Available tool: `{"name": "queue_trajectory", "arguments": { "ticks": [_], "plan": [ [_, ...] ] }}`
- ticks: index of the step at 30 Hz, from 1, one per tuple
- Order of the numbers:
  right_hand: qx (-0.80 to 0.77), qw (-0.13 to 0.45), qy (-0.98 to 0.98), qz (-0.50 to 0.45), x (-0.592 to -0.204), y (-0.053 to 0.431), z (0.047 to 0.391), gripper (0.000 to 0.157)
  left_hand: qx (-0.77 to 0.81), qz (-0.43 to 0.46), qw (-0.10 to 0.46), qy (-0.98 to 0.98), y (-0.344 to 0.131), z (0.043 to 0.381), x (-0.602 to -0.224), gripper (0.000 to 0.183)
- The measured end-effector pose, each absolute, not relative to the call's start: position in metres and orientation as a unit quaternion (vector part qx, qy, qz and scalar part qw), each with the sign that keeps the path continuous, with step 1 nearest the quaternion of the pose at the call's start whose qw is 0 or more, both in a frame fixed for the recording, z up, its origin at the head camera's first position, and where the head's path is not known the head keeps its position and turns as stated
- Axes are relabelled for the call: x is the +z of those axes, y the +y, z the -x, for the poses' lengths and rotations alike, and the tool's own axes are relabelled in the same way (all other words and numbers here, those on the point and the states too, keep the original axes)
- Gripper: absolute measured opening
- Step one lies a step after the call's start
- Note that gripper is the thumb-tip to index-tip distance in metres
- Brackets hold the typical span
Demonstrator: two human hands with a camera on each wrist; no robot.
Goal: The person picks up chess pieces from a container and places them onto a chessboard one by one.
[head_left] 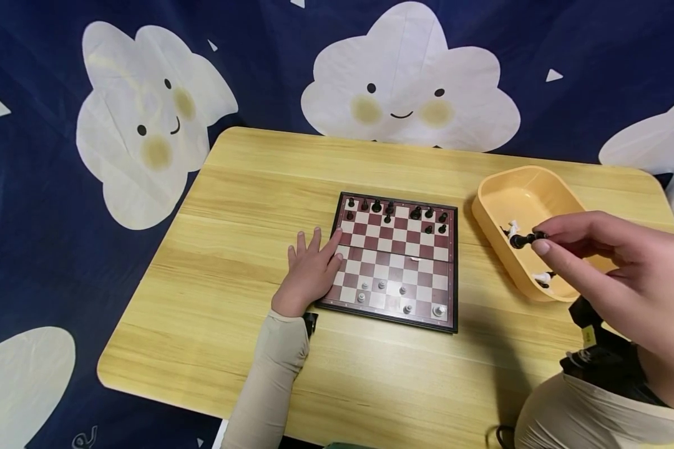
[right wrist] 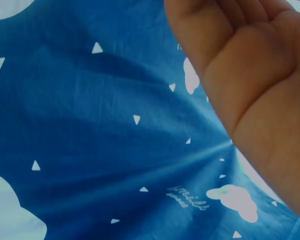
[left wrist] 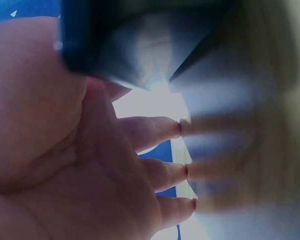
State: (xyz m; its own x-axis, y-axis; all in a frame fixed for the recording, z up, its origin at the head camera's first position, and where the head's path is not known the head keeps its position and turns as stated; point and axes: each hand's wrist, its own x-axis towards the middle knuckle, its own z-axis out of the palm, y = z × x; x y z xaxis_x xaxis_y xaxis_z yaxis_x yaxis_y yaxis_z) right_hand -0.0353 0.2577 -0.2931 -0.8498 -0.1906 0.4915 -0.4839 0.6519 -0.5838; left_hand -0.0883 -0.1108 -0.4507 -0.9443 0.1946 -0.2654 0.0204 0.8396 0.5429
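Note:
My right hand point(head_left: 640, 274) pinches a black chess piece point(head_left: 520, 241) between thumb and fingertips, above the near-left part of a yellow-orange bin point(head_left: 497, 249). On the table, my left hand point(head_left: 306, 274) lies with fingers spread, its index finger and thumb at the left edge of a chessboard point(head_left: 390, 246). In the left wrist view its fingers point(left wrist: 150, 130) are extended, with the fingertips against the tabletop. Several black pieces point(head_left: 376, 206) stand along the board's far rows. Several small white pieces point(head_left: 382, 285) and a larger white piece point(head_left: 439, 310) stand on the near rows.
Inside the bin lie more black and white pieces point(head_left: 542, 279), partly hidden by my right hand. Wood-grain tabletop point(head_left: 219, 249) surrounds the board. A dark blue cloth with clouds point(head_left: 410, 81) hangs behind the table. A black cable point(head_left: 502, 435) lies at the near edge.

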Motion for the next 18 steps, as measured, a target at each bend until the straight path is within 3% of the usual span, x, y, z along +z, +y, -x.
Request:
{"name": "queue_trajectory", "arguments": {
  "ticks": [18],
  "plan": [
    [0.333, 0.171, -0.909, -0.184, -0.282, 0.225, 0.054, 0.017, 0.275, -0.049, 0.165, 0.946, -0.111, 0.089, -0.45, 0.055]
  ]
}}
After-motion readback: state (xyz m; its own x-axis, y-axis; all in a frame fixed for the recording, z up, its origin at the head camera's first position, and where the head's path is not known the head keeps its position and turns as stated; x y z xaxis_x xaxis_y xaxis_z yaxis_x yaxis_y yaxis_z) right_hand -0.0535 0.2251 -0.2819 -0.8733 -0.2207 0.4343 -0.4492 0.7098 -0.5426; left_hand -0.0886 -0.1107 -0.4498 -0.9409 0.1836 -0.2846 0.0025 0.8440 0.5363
